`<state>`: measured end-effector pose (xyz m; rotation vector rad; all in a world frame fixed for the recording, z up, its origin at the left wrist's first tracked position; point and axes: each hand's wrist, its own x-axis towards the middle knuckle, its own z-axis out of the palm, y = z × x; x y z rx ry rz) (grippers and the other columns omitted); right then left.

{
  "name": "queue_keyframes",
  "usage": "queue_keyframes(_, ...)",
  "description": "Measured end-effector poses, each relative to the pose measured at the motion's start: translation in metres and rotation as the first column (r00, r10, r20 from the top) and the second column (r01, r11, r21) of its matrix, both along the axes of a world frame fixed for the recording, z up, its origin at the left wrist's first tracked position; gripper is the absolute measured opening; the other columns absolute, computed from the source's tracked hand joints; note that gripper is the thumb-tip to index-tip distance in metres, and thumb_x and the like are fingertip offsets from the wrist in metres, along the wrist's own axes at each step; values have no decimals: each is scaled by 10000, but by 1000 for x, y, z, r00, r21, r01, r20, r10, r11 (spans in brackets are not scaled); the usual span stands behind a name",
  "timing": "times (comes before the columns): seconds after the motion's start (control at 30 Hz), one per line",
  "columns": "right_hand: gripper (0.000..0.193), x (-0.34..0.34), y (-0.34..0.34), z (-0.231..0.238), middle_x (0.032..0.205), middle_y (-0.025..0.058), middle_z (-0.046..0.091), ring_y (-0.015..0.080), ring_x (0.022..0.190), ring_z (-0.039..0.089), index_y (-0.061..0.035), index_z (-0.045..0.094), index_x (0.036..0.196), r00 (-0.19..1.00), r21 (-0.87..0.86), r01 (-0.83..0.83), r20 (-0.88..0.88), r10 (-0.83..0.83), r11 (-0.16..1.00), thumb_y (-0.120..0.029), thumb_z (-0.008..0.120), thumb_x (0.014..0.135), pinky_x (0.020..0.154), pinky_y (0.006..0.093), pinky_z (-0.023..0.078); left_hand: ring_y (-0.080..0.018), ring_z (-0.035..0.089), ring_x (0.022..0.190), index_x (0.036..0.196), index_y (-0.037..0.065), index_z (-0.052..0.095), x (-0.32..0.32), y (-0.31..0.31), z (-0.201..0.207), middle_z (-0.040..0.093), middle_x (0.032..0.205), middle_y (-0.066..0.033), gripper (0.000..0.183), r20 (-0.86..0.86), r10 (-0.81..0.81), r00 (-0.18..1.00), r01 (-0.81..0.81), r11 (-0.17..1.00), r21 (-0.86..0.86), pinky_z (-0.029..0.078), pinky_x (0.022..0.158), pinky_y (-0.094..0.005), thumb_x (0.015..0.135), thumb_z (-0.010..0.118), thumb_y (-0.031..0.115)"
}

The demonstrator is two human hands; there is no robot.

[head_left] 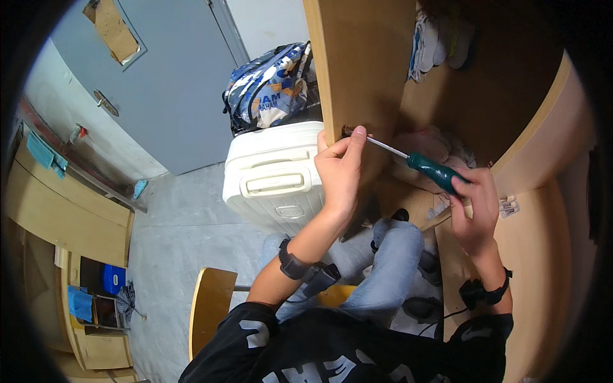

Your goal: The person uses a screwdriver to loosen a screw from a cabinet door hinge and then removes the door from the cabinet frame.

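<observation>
The right hand (474, 207) held a screwdriver with a shiny dark green handle and a thin silver metal rod (434, 171), its thumb and fingers pressed around the back end of the handle. The screwdriver was between the 2 hands and slanted up to the left, and the far end of its rod was just beside the left thumb and a small dark piece (348, 130) on a tall, flat, light brown wooden board (361, 64). The left hand (340, 172) was at the edge of that board with its thumb up, but I could not tell if it was pinching anything. There were 2 straps, a black strap on the left forearm (292, 263) and a black strap on the right forearm (491, 292). Behind the board, to the left, stood a ribbed white hard suitcase (271, 159), and a blue, white and black patterned bag (271, 89) was just past it. Farther away was a flat grey door with a metal handle (179, 70).
</observation>
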<state>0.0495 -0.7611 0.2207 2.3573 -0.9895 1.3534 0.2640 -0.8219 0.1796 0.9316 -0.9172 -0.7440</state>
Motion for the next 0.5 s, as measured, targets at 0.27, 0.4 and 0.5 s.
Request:
queue_keyframes(0.27, 314, 8, 3, 2, 933, 117, 577, 214, 759, 566, -12, 553, 989, 962, 310, -196, 243, 122, 930, 68, 651, 702, 674, 297, 475, -150, 499, 941, 781, -60, 697, 7, 0, 7, 500, 1044, -69, 250, -153, -93, 984, 111, 987, 113, 375, 825, -260, 855, 662, 177)
queue_keyframes(0.4, 270, -10, -11, -8, 772, 70, 599, 73, 541, 526, 9, 528, 1082, 719, 693, -676, 694, 18, 251, -79, 618, 844, 480, 180, 404, -148, 507, 956, 792, -75, 688, 10, 2, 6, 502, 1075, -66, 242, -260, -155, 953, 186, 977, 102, 382, 829, -265, 857, 656, 156)
queue_keyframes(0.5, 273, -14, -18, -15, 674, 93, 585, 59, 389, 452, 37, 536, 1043, 574, 575, -817, 808, -135, -30, -215, 520, 938, 324, 158, 277, -142, 512, 952, 790, -80, 682, 10, 1, 3, 499, 1074, -62, 245, -273, -179, 945, 198, 979, 45, 379, 814, -251, 862, 652, 152)
